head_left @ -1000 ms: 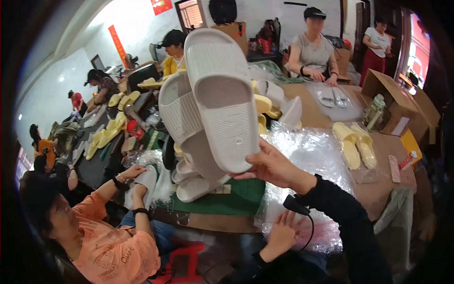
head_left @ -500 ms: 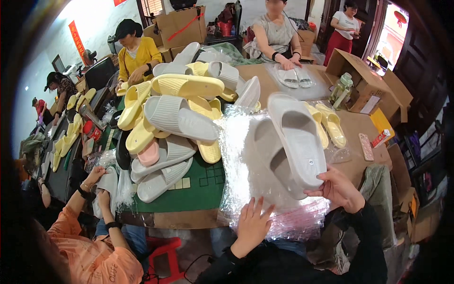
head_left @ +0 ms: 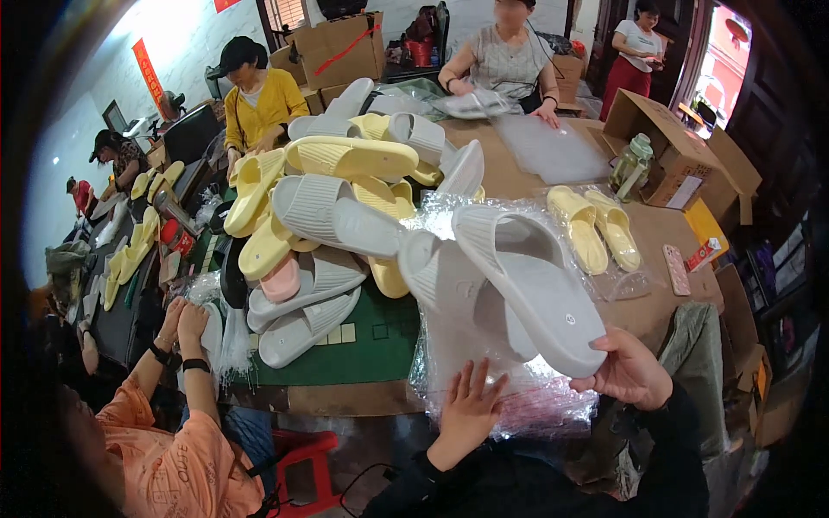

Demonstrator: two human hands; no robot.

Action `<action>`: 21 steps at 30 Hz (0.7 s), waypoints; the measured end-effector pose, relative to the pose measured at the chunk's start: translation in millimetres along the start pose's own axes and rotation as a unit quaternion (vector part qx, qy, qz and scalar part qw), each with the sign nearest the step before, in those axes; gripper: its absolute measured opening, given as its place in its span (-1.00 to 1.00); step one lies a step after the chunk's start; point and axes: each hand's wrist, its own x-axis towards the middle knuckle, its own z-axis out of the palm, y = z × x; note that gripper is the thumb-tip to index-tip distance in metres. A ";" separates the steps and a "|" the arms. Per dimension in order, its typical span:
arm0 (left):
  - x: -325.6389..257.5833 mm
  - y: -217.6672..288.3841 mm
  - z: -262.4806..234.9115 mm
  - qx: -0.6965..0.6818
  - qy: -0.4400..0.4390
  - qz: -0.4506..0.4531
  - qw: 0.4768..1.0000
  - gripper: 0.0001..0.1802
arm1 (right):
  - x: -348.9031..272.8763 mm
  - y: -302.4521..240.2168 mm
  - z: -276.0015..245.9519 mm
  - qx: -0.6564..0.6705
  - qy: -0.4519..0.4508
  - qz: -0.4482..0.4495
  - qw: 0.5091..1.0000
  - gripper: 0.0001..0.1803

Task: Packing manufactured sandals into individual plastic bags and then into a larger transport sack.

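My right hand (head_left: 629,369) pinches the heel end of a grey slide slipper (head_left: 557,298), tilted with its ribbed strap facing away from me. A second grey slipper (head_left: 445,281) is partly hidden behind it; whether my fingers also grip that one, I cannot tell. Both are over a stack of clear plastic bags (head_left: 436,367) with pinkish edges near the table's front. On the bags' near edge rests my left hand (head_left: 469,413), open, fingers spread, holding nothing.
Left of the bags is a heap of grey and yellow slippers (head_left: 350,158). Bagged yellow slippers (head_left: 577,229), a glass jar (head_left: 633,164), a pink phone (head_left: 673,269) and a cardboard box (head_left: 652,142) are on the right. Co-workers sit across and at my left beside a red stool (head_left: 306,470).
The grey slippers in front of me have shifted lower and spread further apart. My left hand stays on the bags. The person across has lifted the bagged slippers off a plastic sheet.
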 end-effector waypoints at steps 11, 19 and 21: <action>-0.1 -1.8 3.1 -0.011 -0.011 0.008 1.000 -0.51 | -3.7 -5.8 18.1 -0.038 -0.011 -0.050 0.998 -0.42; 2.9 0.5 -8.1 -0.002 0.002 0.033 0.999 -0.52 | 59.6 -2.0 -68.6 -0.294 0.151 -0.123 0.936 -0.62; 1.9 0.1 -7.2 0.002 0.006 0.028 1.000 -0.52 | 62.3 1.5 -77.1 -0.249 0.132 -0.076 0.956 -0.65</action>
